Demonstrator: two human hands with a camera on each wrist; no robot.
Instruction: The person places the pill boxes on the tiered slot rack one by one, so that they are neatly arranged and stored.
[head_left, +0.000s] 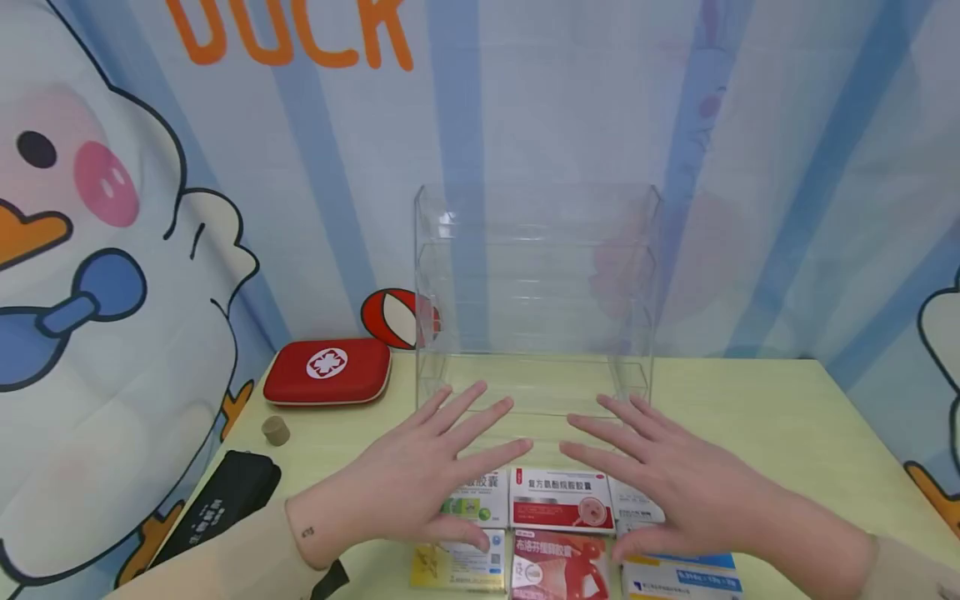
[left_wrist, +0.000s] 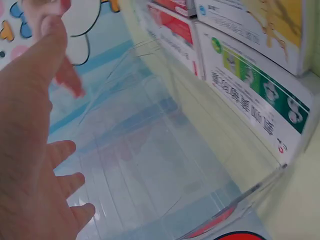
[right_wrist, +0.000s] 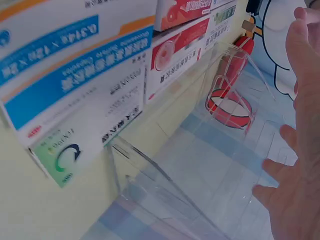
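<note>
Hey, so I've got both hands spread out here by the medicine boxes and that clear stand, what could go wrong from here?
The clear stand is see-through, so the left hand or right hand might bump it when reaching forward. The medicine boxes sit close together, so lifting one could nudge its neighbours. The left sleeve overlaps the black case in the head view and may brush it.

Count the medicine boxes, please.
6. Far row, left to right: green-and-white box, red-and-white box, mostly white box; near row: yellow box, red box, blue-and-white box. More may be hidden.
</note>
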